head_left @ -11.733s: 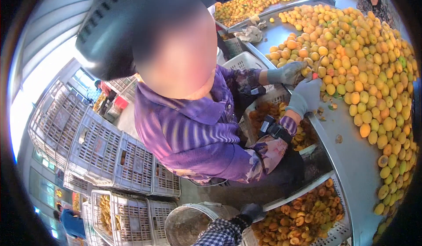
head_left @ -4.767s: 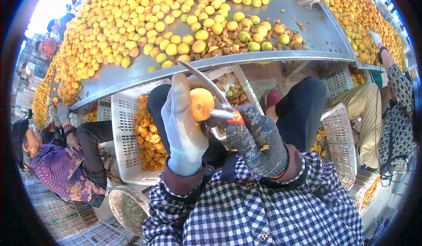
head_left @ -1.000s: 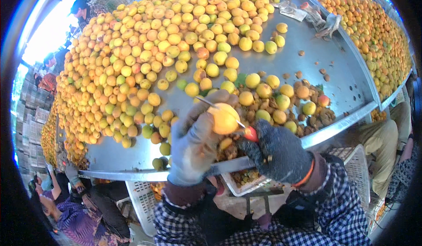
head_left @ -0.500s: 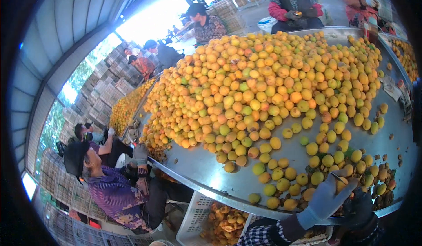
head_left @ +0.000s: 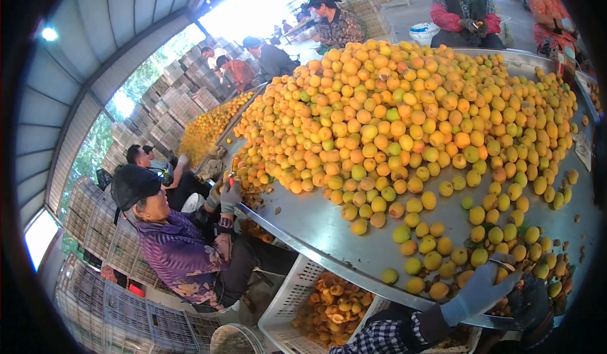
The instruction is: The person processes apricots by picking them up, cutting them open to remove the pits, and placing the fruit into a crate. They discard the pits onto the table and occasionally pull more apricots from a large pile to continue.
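Observation:
My left hand (head_left: 482, 292), in a grey glove, is at the lower right over the near edge of a metal table (head_left: 297, 218). Its fingers are bent, and a thin curved edge shows at their tips; the thing they grip is too small to name. Close beside it is my right hand (head_left: 530, 303) in a dark glove, its fingers lost in shadow, so I cannot tell what it holds. Yellow-orange apricots (head_left: 379, 126), some greenish, form a big heap beyond my hands. Loose apricots (head_left: 433, 260) lie left of my hands, with browner ones to the right.
Below the table edge stands a white slotted crate (head_left: 288, 297) holding split apricot pieces (head_left: 332, 310). A person in a purple patterned top (head_left: 180, 246) sits at the left by a bucket (head_left: 234, 340). Other people sit along the far side. Stacked crates (head_left: 88, 221) line the left.
The view has swung left, so the scene sits further right and lower. My hands stay close together at the table edge. The seated person at left now has both hands together at the table.

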Available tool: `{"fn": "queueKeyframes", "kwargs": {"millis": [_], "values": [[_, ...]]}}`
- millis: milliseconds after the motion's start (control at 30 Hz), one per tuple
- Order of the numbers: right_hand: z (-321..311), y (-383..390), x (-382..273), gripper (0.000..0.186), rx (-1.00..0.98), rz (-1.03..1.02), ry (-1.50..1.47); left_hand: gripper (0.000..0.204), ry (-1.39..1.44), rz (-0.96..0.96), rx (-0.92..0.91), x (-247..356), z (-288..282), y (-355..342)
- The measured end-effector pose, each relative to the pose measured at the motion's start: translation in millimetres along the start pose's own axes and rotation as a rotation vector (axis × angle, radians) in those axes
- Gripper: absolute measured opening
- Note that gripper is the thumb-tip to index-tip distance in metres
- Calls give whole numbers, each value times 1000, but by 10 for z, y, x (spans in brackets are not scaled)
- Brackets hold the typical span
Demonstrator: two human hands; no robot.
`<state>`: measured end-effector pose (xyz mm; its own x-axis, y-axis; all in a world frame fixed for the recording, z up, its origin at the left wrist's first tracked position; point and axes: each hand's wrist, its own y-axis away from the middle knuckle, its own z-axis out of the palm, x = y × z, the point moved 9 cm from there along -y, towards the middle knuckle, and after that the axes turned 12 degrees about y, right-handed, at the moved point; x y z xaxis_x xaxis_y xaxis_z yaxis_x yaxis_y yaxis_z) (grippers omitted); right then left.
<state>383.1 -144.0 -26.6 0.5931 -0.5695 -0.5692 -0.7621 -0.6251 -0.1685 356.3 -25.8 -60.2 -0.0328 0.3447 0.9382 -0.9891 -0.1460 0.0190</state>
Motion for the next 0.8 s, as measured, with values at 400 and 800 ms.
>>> {"fn": "queueKeyframes", "kwargs": {"millis": [400, 800], "values": [[-62, 124, 133, 29, -92, -113, 92, 35, 332, -216, -218, -258, 49, 204], [-176, -73, -36, 31, 174, -64, -517, 50, -16, 12, -69, 217, -135, 40]]}}
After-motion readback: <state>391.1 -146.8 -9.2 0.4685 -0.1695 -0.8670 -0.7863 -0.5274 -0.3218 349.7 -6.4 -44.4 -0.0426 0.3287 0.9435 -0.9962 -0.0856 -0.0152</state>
